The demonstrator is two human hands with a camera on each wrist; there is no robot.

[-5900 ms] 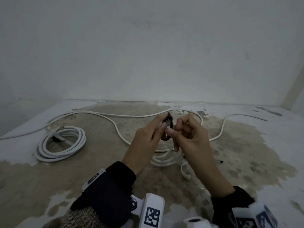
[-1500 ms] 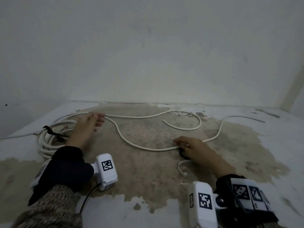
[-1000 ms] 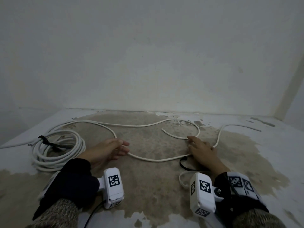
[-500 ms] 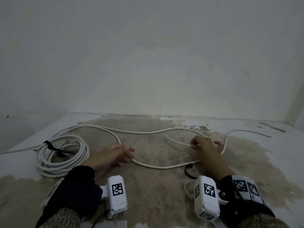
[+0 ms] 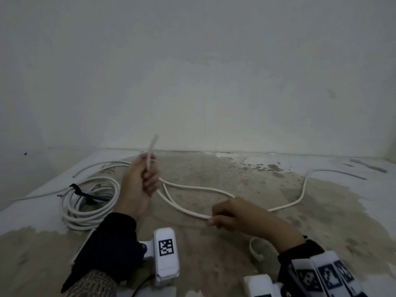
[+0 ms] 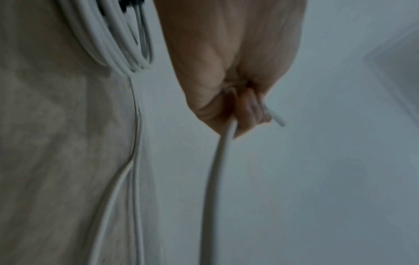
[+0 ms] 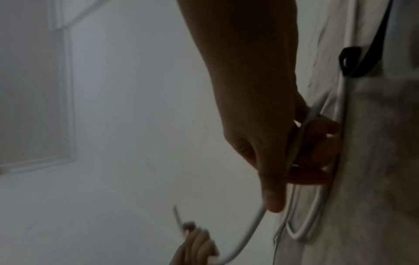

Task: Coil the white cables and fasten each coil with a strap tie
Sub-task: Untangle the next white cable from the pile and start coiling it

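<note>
A loose white cable (image 5: 300, 196) snakes over the stained floor. My left hand (image 5: 147, 179) is raised and grips it near its end, and the tip (image 5: 154, 139) sticks up above the fist; the left wrist view shows the cable (image 6: 218, 161) hanging from the left hand (image 6: 240, 114). My right hand (image 5: 216, 219) hovers low over the floor and holds the same cable further along, with the cable (image 7: 301, 132) running between thumb and curled fingers. A finished white coil (image 5: 90, 213) bound by a black strap (image 5: 75, 188) lies at the left. A loose black strap tie (image 7: 350, 61) lies on the floor behind my right hand.
The wall (image 5: 192, 82) rises close behind the work area. Another loose white cable (image 5: 42, 195) runs along the floor's left side past the coil. A short curved white piece (image 5: 255, 251) lies by my right wrist. Bare stained floor (image 5: 214, 264) lies between my forearms.
My left hand has risen from the floor and now grips the cable's end upright. My right hand has moved nearer to me along the cable and holds it there.
</note>
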